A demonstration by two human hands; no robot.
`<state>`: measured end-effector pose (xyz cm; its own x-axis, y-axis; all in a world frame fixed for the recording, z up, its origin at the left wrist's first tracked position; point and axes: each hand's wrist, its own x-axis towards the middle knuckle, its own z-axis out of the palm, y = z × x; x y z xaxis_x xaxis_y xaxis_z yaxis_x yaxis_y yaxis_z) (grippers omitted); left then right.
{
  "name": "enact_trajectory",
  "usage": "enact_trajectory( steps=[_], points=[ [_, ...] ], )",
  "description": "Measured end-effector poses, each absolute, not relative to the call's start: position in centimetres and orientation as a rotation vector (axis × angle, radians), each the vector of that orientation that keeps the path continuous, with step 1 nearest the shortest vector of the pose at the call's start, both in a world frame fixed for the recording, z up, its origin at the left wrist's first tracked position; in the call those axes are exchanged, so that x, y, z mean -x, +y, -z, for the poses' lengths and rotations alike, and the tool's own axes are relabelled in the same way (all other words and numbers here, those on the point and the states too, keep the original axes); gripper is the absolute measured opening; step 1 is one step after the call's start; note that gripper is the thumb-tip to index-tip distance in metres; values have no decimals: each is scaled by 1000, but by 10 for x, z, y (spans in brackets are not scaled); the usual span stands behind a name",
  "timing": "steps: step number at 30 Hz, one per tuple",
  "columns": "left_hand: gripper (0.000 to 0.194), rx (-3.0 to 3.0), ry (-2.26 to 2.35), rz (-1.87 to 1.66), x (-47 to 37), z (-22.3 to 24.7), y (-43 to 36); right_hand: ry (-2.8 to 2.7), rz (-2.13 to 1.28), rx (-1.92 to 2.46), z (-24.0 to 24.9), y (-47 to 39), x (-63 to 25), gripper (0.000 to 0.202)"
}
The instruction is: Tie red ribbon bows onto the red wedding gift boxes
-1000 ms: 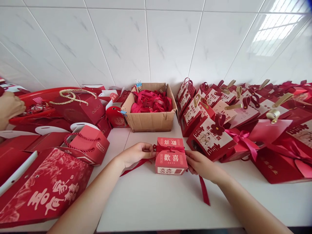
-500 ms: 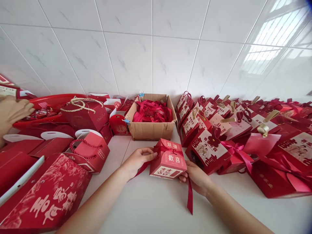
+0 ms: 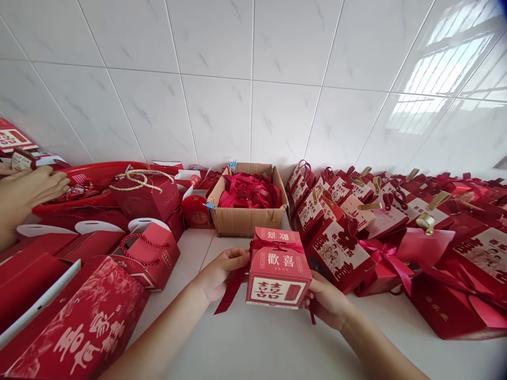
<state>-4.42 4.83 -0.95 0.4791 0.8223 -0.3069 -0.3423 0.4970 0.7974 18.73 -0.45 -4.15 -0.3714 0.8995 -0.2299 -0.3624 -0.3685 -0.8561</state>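
A red gift box (image 3: pixel 280 269) with white lettering and a cream label on its front is held up between my two hands. A dark red ribbon (image 3: pixel 232 289) runs across its top, with one end hanging at the left. My left hand (image 3: pixel 222 270) pinches the ribbon at the box's left edge. My right hand (image 3: pixel 327 298) grips the lower right side of the box; some of its fingers are hidden behind it. A short ribbon end hangs below my right hand.
A cardboard box (image 3: pixel 249 221) of red ribbons stands by the tiled wall. Rows of finished-looking red boxes (image 3: pixel 336 250) fill the right. More boxes (image 3: pixel 87 316) and a red basket (image 3: pixel 95 171) are at the left, where another person's hands (image 3: pixel 34 192) hold a small item.
The held box has turned and tilted so its labelled front faces me more. It appears larger. The other person's hands show further into view at the left.
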Motion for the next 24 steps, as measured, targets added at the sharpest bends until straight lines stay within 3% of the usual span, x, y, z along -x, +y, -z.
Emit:
enact_trajectory(
  steps=[12,16,24],
  points=[
    [38,-834,700,-675,36,9,39,-1050,-1885,787,35,-13,-186,60],
    [29,-840,693,-614,35,6,39,-1067,-1873,764,36,-13,-187,66],
    [39,-854,688,-740,36,7,41,-917,-1838,791,37,-13,-183,53]
  ],
)
